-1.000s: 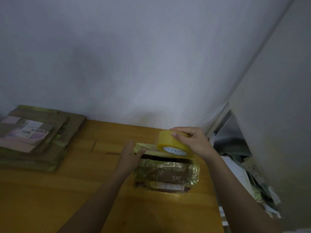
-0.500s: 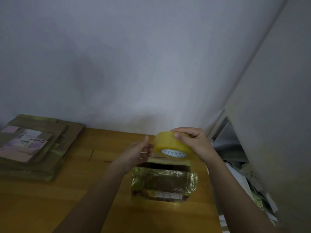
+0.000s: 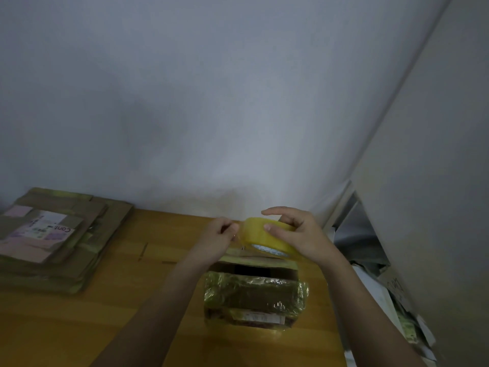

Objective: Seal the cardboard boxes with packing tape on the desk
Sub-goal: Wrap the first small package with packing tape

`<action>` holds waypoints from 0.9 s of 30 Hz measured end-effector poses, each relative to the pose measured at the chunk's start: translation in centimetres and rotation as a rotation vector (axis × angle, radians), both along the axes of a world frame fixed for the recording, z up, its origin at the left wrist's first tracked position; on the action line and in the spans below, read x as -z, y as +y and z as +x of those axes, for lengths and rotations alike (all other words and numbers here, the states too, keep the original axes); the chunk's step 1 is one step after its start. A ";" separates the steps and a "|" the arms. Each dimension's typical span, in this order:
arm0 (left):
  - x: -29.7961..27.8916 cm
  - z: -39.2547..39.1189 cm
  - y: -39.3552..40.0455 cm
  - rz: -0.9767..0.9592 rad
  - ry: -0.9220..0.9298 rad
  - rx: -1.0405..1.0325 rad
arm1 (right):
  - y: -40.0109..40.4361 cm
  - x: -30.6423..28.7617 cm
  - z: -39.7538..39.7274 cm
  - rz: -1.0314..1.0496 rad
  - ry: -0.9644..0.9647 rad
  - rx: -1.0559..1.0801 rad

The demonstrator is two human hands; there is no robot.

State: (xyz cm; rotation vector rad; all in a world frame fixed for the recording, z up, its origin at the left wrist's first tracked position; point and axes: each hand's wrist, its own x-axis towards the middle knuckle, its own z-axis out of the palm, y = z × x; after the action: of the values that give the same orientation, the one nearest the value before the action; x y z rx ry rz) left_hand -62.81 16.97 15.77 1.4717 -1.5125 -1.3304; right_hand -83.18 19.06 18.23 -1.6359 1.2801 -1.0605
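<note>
The tape roll (image 3: pixel 267 235) hangs above the box (image 3: pixel 254 298); flattened cardboard (image 3: pixel 53 239) lies far left.

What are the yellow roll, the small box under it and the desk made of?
Tape roll: glossy translucent yellowish plastic film, seemingly on a printed core. Small box: brown cardboard, wrapped in shiny, crinkled tape that catches light. Desk: looks like orange-brown wood with smooth finish and faint plank seams; it could be veneer.
</note>
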 end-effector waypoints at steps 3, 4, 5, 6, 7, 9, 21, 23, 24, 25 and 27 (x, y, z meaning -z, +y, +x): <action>-2.4 0.2 -0.2 -0.174 -0.096 -0.063 | -0.3 -0.1 -0.3 -0.005 0.162 -0.005; -3.3 0.4 -0.3 -0.236 -0.100 -0.062 | -0.3 -0.2 -0.4 -0.005 0.294 0.028; -4.1 0.4 -0.2 -0.311 -0.138 -0.025 | -0.3 -0.4 -0.6 -0.004 0.433 0.070; -4.7 0.3 -0.1 -0.381 -0.191 0.033 | -0.3 -0.5 -0.7 -0.002 0.521 0.105; -5.1 0.1 0.1 -0.433 -0.222 0.072 | -0.2 -0.8 -0.7 0.002 0.542 0.130; -5.3 -0.4 -0.2 -0.455 -0.216 0.054 | -0.2 -1.0 -0.7 0.003 0.485 0.156; -0.9 -0.3 -0.2 -0.531 -0.094 -0.146 | 0.0 -0.8 -0.1 -0.013 0.397 0.289; -1.1 -0.5 0.3 -0.659 -0.150 -0.130 | -0.2 -0.8 0.1 0.009 0.424 0.279; -1.2 -0.6 0.5 -0.738 -0.209 -0.114 | -0.3 -0.7 0.2 0.020 0.438 0.274; -1.4 -0.6 0.6 -0.816 -0.270 -0.099 | -0.4 -0.7 0.3 0.032 0.445 0.270; -1.5 -0.5 0.5 -0.917 -0.350 -0.094 | -0.4 -0.5 0.5 0.045 0.430 0.261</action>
State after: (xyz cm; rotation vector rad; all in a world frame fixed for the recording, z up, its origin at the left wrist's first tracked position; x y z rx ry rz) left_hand -63.30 17.50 17.30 1.1453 -1.8705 -0.2073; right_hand -82.65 18.65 18.76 -1.7557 1.8250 -0.8430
